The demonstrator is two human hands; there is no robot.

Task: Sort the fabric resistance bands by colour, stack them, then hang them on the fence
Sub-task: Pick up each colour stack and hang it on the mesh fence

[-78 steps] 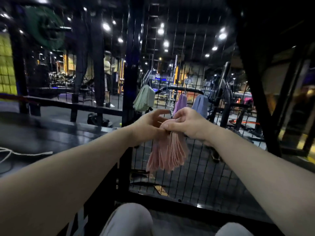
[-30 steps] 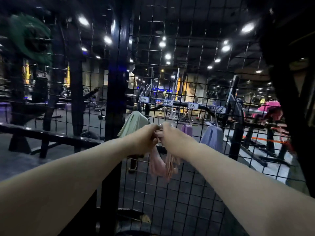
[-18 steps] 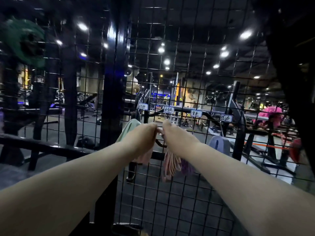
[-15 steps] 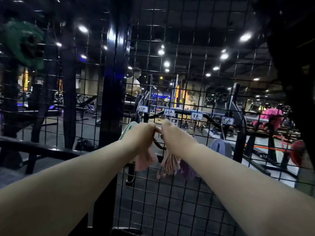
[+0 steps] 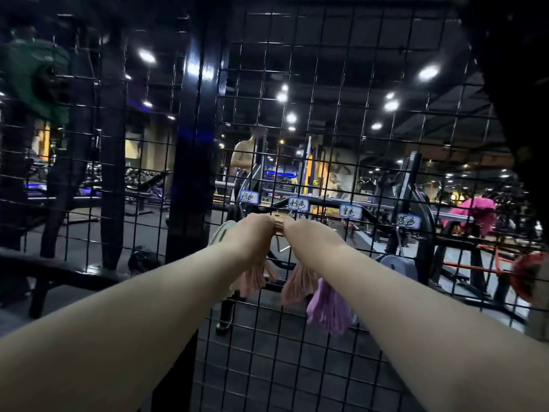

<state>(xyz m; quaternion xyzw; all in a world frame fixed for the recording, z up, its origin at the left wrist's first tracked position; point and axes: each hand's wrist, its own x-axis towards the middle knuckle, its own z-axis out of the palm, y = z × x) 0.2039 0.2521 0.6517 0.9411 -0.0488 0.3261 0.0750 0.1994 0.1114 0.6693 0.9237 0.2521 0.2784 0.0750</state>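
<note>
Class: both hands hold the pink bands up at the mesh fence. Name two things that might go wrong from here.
1. The pink bands hang in two separate bunches, one under the left hand, one under the right hand; some loops may miss the wire hook and drop.
2. The purple bands hang close beside the right forearm; a nudge might dislodge them or mix the colours.

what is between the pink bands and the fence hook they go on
Nothing visible. The left hand and right hand grip the pink bands at the fence, just above the bare wire hook. Green bands and purple bands hang to either side.
</note>
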